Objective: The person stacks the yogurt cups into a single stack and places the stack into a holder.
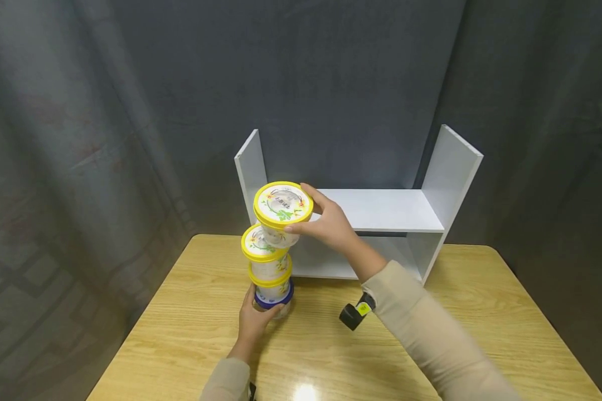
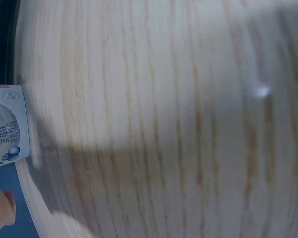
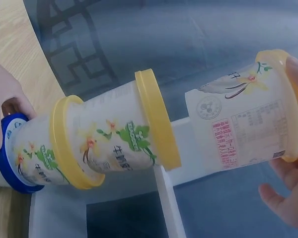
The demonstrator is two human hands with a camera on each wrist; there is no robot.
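Note:
My right hand point(image 1: 333, 225) grips a paper tub with a yellow lid point(image 1: 283, 205) by its lid rim, thumb and fingers on opposite sides. In the right wrist view, a gap separates this held tub point(image 3: 243, 114) from the stack. Two more yellow-lidded tubs, the upper point(image 3: 121, 129) and the lower point(image 3: 42, 151), stand one on the other, slightly out of line. Under them is a blue-lidded tub point(image 1: 282, 306) on the table. My left hand point(image 1: 253, 323) holds it around the lid. Blueberries show on its label point(image 2: 7, 129) in the left wrist view.
Behind the stack stands a white two-level shelf point(image 1: 381, 209) with raised side panels. The wooden table point(image 1: 190, 334) extends on both sides. Dark grey curtains point(image 1: 331, 83) hang behind and beside it.

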